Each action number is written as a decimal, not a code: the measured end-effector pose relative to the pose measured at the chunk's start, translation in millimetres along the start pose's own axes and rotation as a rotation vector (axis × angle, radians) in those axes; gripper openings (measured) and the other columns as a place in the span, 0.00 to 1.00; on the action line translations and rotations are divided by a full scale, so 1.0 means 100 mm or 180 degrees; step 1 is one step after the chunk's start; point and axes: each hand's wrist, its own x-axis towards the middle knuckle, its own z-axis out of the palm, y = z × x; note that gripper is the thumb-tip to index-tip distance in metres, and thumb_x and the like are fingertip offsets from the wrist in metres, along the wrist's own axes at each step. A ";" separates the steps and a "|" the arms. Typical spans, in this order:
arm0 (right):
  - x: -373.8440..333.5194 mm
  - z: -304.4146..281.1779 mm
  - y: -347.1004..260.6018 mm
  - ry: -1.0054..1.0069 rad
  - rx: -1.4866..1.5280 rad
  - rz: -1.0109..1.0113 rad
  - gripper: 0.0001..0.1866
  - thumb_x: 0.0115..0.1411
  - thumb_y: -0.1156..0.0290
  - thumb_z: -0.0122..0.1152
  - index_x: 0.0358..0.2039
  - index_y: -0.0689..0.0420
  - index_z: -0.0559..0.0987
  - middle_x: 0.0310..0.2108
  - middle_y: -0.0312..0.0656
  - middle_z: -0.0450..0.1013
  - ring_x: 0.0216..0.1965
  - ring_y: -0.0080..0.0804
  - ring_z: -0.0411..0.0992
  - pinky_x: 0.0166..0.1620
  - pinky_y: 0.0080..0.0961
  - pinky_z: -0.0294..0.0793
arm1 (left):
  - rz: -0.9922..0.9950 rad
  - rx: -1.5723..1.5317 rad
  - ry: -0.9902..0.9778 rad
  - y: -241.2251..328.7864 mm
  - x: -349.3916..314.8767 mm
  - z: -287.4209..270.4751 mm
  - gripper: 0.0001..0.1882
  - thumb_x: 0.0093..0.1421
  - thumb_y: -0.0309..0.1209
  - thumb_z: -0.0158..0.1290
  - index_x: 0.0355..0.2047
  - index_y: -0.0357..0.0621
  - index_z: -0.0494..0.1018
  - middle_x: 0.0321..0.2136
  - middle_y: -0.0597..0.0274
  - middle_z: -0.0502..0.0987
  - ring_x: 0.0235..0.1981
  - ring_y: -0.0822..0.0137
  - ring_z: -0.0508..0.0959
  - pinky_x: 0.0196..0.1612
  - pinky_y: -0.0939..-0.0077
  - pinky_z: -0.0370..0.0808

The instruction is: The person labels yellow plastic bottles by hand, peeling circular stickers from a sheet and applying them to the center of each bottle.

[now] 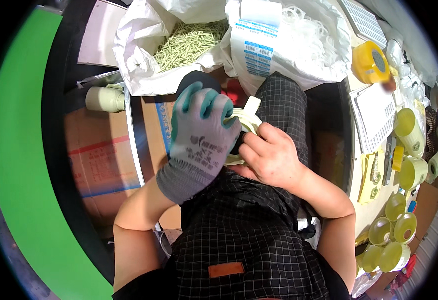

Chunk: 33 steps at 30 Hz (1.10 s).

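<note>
Over my lap, my left hand (201, 122), in a grey knit glove with teal fingers, is closed round a pale green bottle lid (249, 118). The lid is round, with a tab sticking up at its far side. My bare right hand (271, 156) presses curled fingers against the lid's right side. A small black piece (237, 143) shows between the two hands; its kind is hard to make out. The glove hides much of the lid, and my right fingertips are partly covered.
Ahead stand a white sack of small pale green pieces (191, 45) and a white sack of clear rings (306, 37). A pale green bottle (106, 98) lies left, above cardboard boxes (101, 155). The right-hand table holds a yellow tape roll (370, 62), papers (374, 117) and several green cups (380, 231).
</note>
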 end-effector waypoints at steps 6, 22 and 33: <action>-0.06 0.04 -0.04 0.0136 0.0004 0.0007 0.24 0.41 0.50 0.77 0.28 0.53 0.77 0.34 0.36 0.70 0.35 0.35 0.68 0.36 0.31 0.74 | -0.0194 -0.0507 -0.0529 -0.03 -0.07 0.16 0.11 0.55 0.36 0.65 0.38 0.50 0.80 0.44 0.64 0.75 0.51 0.55 0.76 0.59 0.53 0.72; -1.75 -0.08 -0.57 0.0623 0.2907 0.3696 0.51 0.55 0.58 0.76 0.73 0.63 0.61 0.65 0.55 0.68 0.61 0.47 0.73 0.68 0.42 0.68 | -0.0213 -0.3337 0.0825 0.04 0.26 0.62 0.27 0.61 0.39 0.68 0.55 0.39 0.76 0.51 0.51 0.81 0.48 0.54 0.83 0.52 0.57 0.80; -1.20 -0.21 -0.36 0.0114 0.0465 0.2184 0.58 0.38 0.61 0.85 0.71 0.53 0.67 0.64 0.56 0.69 0.52 0.55 0.78 0.55 0.44 0.81 | -0.1323 -0.3713 0.0585 -1.01 1.39 1.84 0.40 0.55 0.26 0.73 0.67 0.42 0.67 0.44 0.57 0.84 0.41 0.71 0.83 0.45 0.75 0.82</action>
